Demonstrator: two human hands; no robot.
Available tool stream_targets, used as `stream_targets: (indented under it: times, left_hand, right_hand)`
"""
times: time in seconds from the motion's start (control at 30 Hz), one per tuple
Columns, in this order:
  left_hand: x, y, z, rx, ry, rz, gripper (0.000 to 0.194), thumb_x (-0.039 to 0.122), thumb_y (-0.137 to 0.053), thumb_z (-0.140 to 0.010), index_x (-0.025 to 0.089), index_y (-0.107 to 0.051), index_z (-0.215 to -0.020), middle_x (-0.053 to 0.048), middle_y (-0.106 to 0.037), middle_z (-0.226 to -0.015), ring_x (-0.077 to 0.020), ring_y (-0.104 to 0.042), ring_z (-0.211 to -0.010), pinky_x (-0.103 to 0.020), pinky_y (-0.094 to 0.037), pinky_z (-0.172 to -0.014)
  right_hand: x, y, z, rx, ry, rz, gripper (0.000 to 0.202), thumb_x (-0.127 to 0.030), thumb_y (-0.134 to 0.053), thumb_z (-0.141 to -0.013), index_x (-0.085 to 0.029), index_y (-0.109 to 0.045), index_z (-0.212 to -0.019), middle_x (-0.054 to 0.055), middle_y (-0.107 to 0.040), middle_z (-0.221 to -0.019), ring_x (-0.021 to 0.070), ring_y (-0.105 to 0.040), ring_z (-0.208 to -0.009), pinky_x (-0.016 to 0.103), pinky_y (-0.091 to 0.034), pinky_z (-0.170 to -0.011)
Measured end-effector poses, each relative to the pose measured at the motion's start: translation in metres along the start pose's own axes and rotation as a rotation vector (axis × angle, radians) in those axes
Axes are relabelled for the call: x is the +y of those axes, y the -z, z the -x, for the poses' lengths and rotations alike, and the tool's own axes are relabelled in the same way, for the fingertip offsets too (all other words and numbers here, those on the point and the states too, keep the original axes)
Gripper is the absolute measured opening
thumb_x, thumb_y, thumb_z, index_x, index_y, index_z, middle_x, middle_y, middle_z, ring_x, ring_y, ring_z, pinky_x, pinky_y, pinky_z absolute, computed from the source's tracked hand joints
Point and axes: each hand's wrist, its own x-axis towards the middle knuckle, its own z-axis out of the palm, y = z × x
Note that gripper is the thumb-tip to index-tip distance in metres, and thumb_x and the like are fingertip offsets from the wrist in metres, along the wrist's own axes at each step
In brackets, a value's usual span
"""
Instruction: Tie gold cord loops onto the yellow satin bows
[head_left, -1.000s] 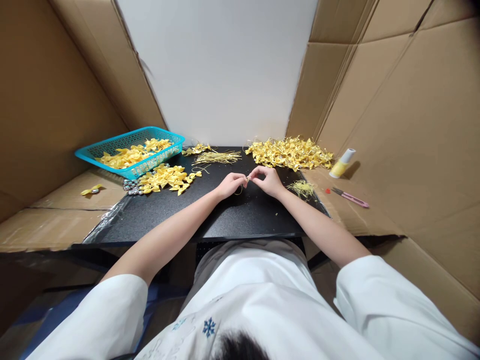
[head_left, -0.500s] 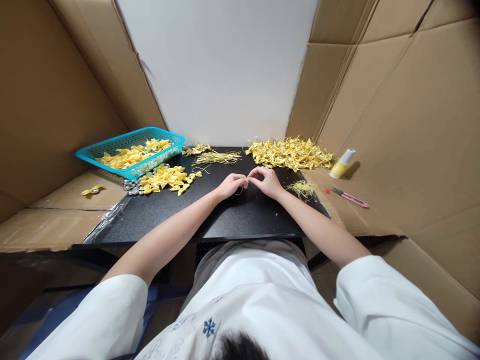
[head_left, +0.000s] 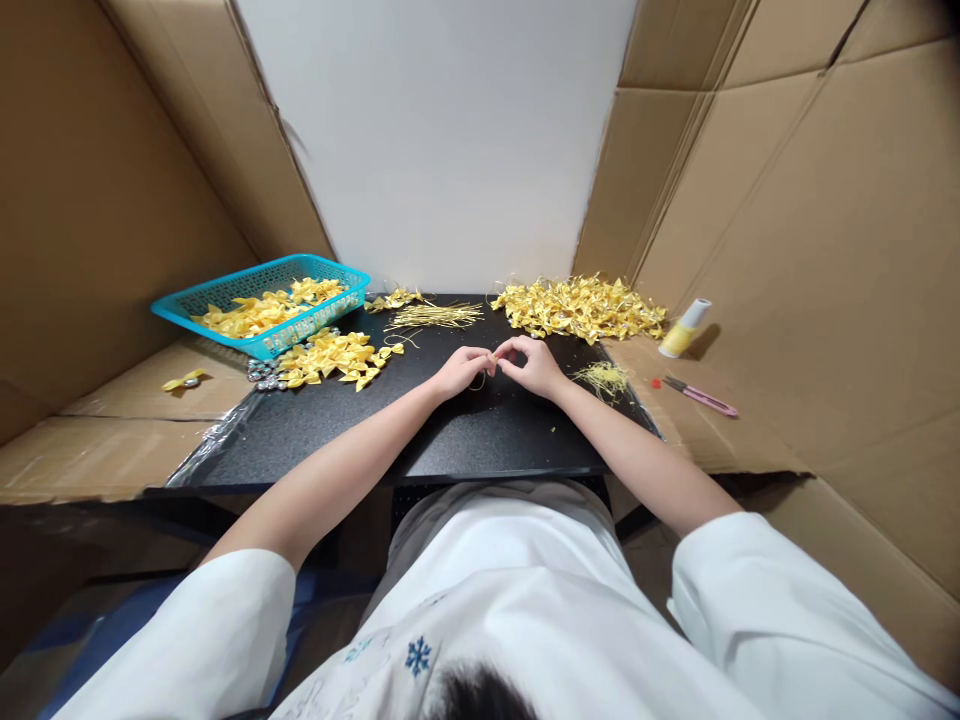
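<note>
My left hand (head_left: 463, 373) and my right hand (head_left: 534, 367) meet at the fingertips over the middle of the black tabletop (head_left: 480, 440). The left fingers are closed on a thin yellow cord (head_left: 480, 384), which curves out beneath them. My right thumb and forefinger pinch close together at the same spot. What lies between those fingertips is tiny and mostly covered. Beyond the hands are a bundle of straight yellow cords (head_left: 436, 315) and a big heap of yellow ribbon bows with cords (head_left: 581, 308).
At left, a blue basket (head_left: 262, 345) holds yellow bows, with loose bows (head_left: 337, 357) and silvery beads (head_left: 266, 374) before it. One bow (head_left: 184, 381) lies on the cardboard. Right are cord scraps (head_left: 604, 379), a yellow thread spool (head_left: 684, 330) and pink-handled snips (head_left: 705, 398). Cardboard walls flank the table.
My right fingertips have shifted very slightly, still close against the left ones. Everything else stays where it was.
</note>
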Motion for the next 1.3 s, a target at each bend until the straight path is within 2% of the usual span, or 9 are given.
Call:
stream_targets:
  times: [0.27,0.4,0.63,0.97,1.3]
  left_hand:
    - [-0.003,0.000,-0.001,-0.012,-0.005,-0.030,0.024,0.036,-0.051,-0.066,0.016,-0.057,-0.055,0.001,-0.053,-0.058,-0.0132,-0.045,-0.062,-0.028,-0.039,-0.069]
    - [-0.004,0.000,-0.001,-0.004,-0.009,-0.011,0.022,0.036,-0.051,-0.066,0.017,-0.056,-0.056,0.001,-0.054,-0.058,-0.0133,-0.047,-0.062,-0.027,-0.039,-0.069]
    - [-0.006,-0.001,-0.003,0.003,-0.009,0.029,0.019,0.033,-0.050,-0.064,0.017,-0.056,-0.056,0.002,-0.054,-0.057,-0.0128,-0.047,-0.061,-0.027,-0.039,-0.067]
    - [-0.007,-0.001,-0.003,0.007,0.011,0.020,0.018,0.031,-0.049,-0.064,0.018,-0.054,-0.054,0.001,-0.053,-0.056,-0.0129,-0.047,-0.060,-0.026,-0.039,-0.066]
    - [-0.004,-0.001,-0.002,0.009,0.025,0.010,0.019,0.035,-0.048,-0.063,0.018,-0.054,-0.056,0.001,-0.054,-0.058,-0.0140,-0.047,-0.062,-0.027,-0.039,-0.066]
  right_hand:
    - [0.002,0.001,0.000,-0.012,0.054,0.023,0.005,-0.018,-0.065,-0.078,-0.020,-0.068,-0.074,0.001,-0.069,-0.073,0.0157,-0.058,-0.068,0.031,-0.046,-0.072]
    - [0.006,0.001,-0.002,0.023,0.054,0.016,0.007,-0.019,-0.065,-0.078,-0.020,-0.068,-0.071,0.001,-0.069,-0.073,0.0153,-0.057,-0.067,0.031,-0.046,-0.071]
    - [0.009,0.006,-0.004,0.086,-0.032,-0.045,0.008,-0.023,-0.063,-0.077,-0.019,-0.066,-0.071,0.002,-0.068,-0.072,0.0145,-0.057,-0.063,0.030,-0.047,-0.067]
    - [0.007,0.008,-0.005,0.048,-0.109,-0.069,0.007,-0.024,-0.062,-0.074,-0.019,-0.065,-0.070,0.001,-0.068,-0.071,0.0140,-0.057,-0.063,0.029,-0.047,-0.068]
    - [0.020,0.006,-0.006,0.013,-0.165,-0.134,0.011,-0.023,-0.060,-0.076,-0.019,-0.070,-0.080,0.002,-0.070,-0.077,0.0151,-0.059,-0.071,0.030,-0.048,-0.073]
